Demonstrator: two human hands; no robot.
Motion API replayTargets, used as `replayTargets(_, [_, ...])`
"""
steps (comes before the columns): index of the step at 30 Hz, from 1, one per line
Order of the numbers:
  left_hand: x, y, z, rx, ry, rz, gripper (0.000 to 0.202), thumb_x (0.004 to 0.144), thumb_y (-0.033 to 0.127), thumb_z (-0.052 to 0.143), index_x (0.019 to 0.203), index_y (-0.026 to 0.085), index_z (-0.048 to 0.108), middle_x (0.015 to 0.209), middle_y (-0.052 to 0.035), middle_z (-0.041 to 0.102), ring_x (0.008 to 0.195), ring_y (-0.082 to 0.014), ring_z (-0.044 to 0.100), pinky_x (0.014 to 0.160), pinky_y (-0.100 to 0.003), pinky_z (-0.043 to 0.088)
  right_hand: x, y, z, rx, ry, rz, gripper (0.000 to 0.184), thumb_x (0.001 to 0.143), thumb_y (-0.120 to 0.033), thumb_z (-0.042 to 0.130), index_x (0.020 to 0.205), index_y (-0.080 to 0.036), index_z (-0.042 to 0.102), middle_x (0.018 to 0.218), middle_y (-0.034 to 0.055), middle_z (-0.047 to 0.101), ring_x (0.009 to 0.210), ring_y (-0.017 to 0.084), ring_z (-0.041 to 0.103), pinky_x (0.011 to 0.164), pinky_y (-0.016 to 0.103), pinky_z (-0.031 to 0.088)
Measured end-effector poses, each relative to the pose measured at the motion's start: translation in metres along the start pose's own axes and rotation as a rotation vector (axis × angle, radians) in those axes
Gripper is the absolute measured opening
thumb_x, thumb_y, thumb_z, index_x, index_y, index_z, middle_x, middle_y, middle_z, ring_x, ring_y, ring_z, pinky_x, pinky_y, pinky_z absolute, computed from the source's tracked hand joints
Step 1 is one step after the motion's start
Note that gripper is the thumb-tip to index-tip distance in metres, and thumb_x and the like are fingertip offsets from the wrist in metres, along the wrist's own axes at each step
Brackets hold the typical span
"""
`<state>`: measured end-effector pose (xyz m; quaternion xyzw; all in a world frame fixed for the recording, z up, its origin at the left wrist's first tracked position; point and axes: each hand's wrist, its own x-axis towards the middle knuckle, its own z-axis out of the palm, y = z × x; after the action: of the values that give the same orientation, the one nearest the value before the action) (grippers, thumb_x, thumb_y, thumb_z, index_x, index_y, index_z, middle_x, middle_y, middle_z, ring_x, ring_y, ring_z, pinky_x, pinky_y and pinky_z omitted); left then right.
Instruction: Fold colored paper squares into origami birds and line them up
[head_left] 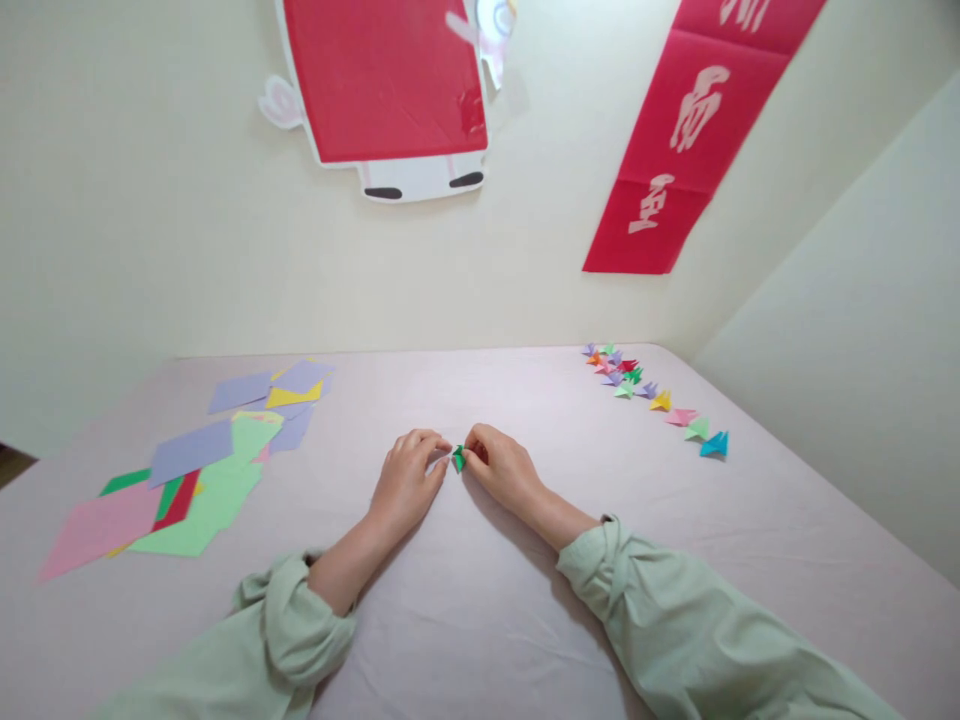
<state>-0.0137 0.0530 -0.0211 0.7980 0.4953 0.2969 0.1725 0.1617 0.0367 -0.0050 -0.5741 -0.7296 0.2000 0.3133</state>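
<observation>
A small folded piece of green paper (459, 459) is between my two hands, just above or on the pale tablecloth. My right hand (504, 468) pinches its right side between thumb and forefinger, the other fingers curled in behind. From the other side, my left hand (407, 482) brings its thumb and forefinger tips together at the paper's left edge. Its remaining fingers are bent and mostly lie behind the forefinger. The fingertips partly cover the green paper, so its full shape is hard to make out.
Loose sheets of coloured paper, among them a pink sheet (101, 522) and a light green sheet (199, 512), overlap on the left. Several small folded paper figures, such as a blue one (715, 445), line the table's right side. A wall (525, 280) rises behind the table.
</observation>
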Motion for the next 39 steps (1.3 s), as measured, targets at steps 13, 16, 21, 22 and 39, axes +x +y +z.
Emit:
replayTargets(13, [0.002, -0.001, -0.002, 0.008, 0.012, 0.042, 0.017, 0.086, 0.023, 0.049, 0.091, 0.022, 0.065, 0.104, -0.0063, 0.063, 0.104, -0.0239, 0.056, 0.094, -0.043, 0.044, 0.015, 0.038, -0.021, 0.037, 0.147, 0.090, 0.005, 0.081, -0.022, 0.051, 0.079, -0.021, 0.056, 0.071, -0.0030, 0.059, 0.064, 0.012, 0.052, 0.061, 0.022, 0.036])
replayTargets(16, [0.002, -0.002, -0.002, 0.007, 0.015, 0.051, 0.017, 0.086, 0.024, 0.048, 0.090, 0.021, 0.065, 0.104, -0.0065, 0.063, 0.103, -0.0237, 0.056, 0.094, -0.043, 0.044, 0.015, 0.057, -0.044, 0.005, 0.223, 0.148, 0.007, 0.082, -0.023, 0.049, 0.078, -0.021, 0.055, 0.071, -0.0027, 0.060, 0.065, 0.013, 0.053, 0.060, 0.022, 0.036])
replayTargets(21, [0.002, -0.003, -0.001, 0.007, 0.015, 0.059, 0.018, 0.086, 0.026, 0.048, 0.091, 0.022, 0.065, 0.104, -0.0057, 0.063, 0.103, -0.0235, 0.056, 0.094, -0.043, 0.044, 0.001, 0.100, -0.102, -0.196, 0.402, 0.342, 0.011, 0.083, -0.026, 0.049, 0.078, -0.021, 0.057, 0.073, -0.0021, 0.063, 0.067, 0.013, 0.056, 0.061, 0.023, 0.036])
replayTargets(22, [0.003, -0.003, -0.001, 0.007, 0.013, 0.059, 0.018, 0.086, 0.026, 0.048, 0.091, 0.022, 0.065, 0.104, -0.0057, 0.063, 0.103, -0.0236, 0.056, 0.094, -0.043, 0.044, -0.004, 0.110, -0.115, -0.230, 0.437, 0.384, 0.011, 0.083, -0.026, 0.049, 0.079, -0.021, 0.057, 0.074, -0.0011, 0.063, 0.068, 0.014, 0.056, 0.060, 0.023, 0.035])
replayTargets(39, [0.004, -0.006, 0.001, 0.012, 0.017, 0.057, 0.018, 0.086, 0.029, 0.049, 0.090, 0.022, 0.065, 0.104, -0.0056, 0.064, 0.102, -0.0240, 0.057, 0.093, -0.042, 0.045, -0.019, 0.180, -0.168, -0.554, 0.568, 0.750, 0.019, 0.088, -0.026, 0.050, 0.093, -0.020, 0.067, 0.089, 0.0084, 0.069, 0.075, 0.019, 0.058, 0.059, 0.027, 0.028])
